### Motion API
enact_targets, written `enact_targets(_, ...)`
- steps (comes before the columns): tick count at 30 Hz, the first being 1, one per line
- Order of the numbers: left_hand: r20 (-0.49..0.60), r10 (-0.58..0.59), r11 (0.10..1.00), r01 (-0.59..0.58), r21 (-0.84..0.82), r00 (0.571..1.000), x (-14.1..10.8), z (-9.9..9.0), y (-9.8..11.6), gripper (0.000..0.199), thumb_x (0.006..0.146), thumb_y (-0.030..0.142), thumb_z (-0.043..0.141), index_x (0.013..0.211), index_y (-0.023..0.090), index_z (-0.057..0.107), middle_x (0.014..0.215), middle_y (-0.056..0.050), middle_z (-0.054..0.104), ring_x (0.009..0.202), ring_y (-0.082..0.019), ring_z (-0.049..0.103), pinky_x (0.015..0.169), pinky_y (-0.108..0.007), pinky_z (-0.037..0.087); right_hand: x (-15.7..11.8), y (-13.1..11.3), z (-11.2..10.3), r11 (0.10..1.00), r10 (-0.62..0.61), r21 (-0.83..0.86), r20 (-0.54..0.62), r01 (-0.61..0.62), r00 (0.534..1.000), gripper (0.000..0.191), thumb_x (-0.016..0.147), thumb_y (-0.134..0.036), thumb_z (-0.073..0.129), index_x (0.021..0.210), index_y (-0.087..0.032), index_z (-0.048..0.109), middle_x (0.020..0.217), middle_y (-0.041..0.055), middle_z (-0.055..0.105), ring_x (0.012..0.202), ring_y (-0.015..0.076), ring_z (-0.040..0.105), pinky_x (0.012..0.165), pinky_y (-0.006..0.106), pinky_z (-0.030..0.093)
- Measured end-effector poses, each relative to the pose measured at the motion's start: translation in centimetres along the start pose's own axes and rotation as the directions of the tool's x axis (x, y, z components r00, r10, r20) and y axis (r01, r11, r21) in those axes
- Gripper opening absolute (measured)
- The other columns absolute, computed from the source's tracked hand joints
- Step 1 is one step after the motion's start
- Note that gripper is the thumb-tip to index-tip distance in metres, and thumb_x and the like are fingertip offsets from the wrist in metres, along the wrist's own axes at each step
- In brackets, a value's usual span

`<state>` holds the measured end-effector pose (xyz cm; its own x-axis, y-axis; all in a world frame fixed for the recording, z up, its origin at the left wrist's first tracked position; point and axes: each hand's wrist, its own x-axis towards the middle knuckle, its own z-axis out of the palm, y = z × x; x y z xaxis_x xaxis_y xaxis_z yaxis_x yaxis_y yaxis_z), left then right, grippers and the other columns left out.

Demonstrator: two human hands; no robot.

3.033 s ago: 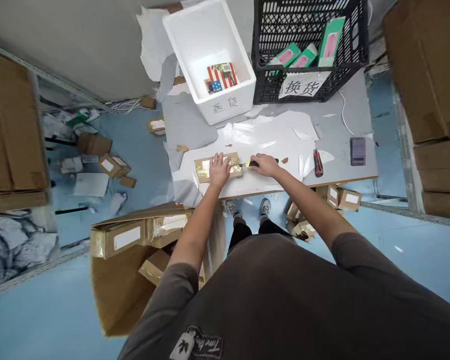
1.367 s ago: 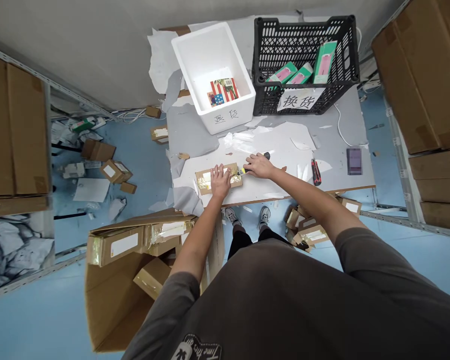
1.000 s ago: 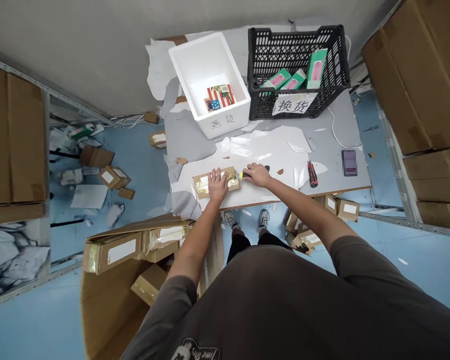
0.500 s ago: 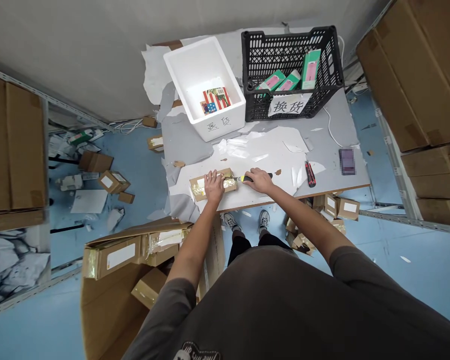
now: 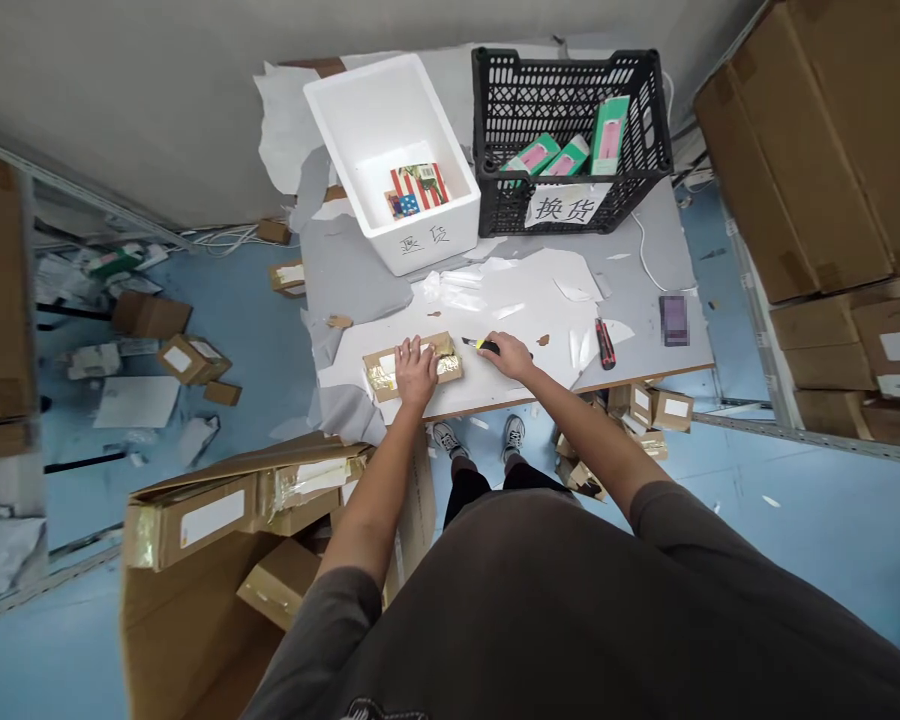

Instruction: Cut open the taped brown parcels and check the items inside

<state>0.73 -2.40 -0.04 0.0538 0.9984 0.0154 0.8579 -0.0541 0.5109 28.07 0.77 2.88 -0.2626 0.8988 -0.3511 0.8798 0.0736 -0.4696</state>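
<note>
A small taped cardboard box point(image 5: 381, 374) lies near the front edge of the table, its right end torn. My left hand point(image 5: 415, 372) rests on top of it with the fingers spread, pressing on the box. In my right hand point(image 5: 508, 355) is a black and yellow utility knife point(image 5: 487, 345), gripped with its blade pointing left, just right of the box and apart from it. A red and black cutter point(image 5: 605, 344) lies farther right on the paper-covered table.
A white foam box point(image 5: 429, 250) and a black crate point(image 5: 570, 185) with green-pink boxes stand at the table's back. A purple item point(image 5: 674, 321) lies right. A large carton point(image 5: 187, 610) with boxes stands lower left.
My right hand has drawn the knife away from the box's right end, and its blade now shows clear of the cardboard. The whole view has shifted slightly. My left hand stays on the box.
</note>
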Motion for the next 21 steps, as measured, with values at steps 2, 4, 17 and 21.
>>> enact_targets(2, -0.018, 0.004, 1.0, -0.004, 0.001, 1.0, -0.1, 0.1, 0.0, 0.045, 0.112, 0.048, 0.048, 0.136, 0.022, 0.075, 0.165, -0.019, 0.061, 0.165, -0.038, 0.042, 0.138, -0.07, 0.026, -1.1, 2.7, 1.1, 0.979, 0.194, 0.071, -0.023, -0.192, 0.981, 0.041, 0.116, -0.051, 0.044, 0.139, -0.024, 0.063, 0.114, 0.0109, 0.077, 0.101, 0.0293, 0.072, 0.082, 0.034, 0.051)
enact_targets(4, -0.031, 0.006, 1.0, -0.006, 0.011, 1.0, -0.1, 0.3, -0.1, 0.045, 0.112, 0.05, 0.048, 0.136, 0.023, 0.074, 0.164, -0.019, 0.061, 0.165, -0.038, 0.042, 0.138, -0.07, 0.026, -2.0, 5.5, 2.2, 0.899, 0.427, 0.129, -0.047, -0.418, 0.903, 0.044, 0.116, -0.053, 0.038, 0.135, -0.022, 0.064, 0.095, 0.0083, 0.076, 0.085, 0.0286, 0.071, 0.074, 0.033, 0.049)
enact_targets(17, 0.015, -0.043, 0.999, 0.043, -0.002, 0.999, 0.1, 0.0, 0.9, 0.04, 0.112, 0.044, 0.052, 0.137, 0.023, 0.075, 0.167, -0.018, 0.059, 0.167, -0.036, 0.04, 0.139, -0.067, 0.024, -1.1, 8.2, 2.2, 0.799, 0.601, 0.218, -0.33, -0.561, 0.728, 0.052, 0.105, -0.028, 0.028, 0.122, -0.013, 0.075, 0.119, 0.0302, 0.069, 0.103, 0.042, 0.058, 0.087, 0.054, 0.046)
enact_targets(21, -0.005, -0.027, 0.999, 0.027, -0.038, 1.0, 0.6, -0.6, 1.5, 0.035, 0.11, 0.041, 0.057, 0.13, 0.022, 0.078, 0.163, -0.019, 0.062, 0.163, -0.037, 0.046, 0.136, -0.068, 0.028, -3.3, 3.2, 2.1, 0.869, 0.492, 0.232, -0.317, -0.436, 0.811, 0.046, 0.105, -0.034, 0.037, 0.132, -0.019, 0.071, 0.133, 0.0269, 0.07, 0.115, 0.0416, 0.065, 0.093, 0.053, 0.053)
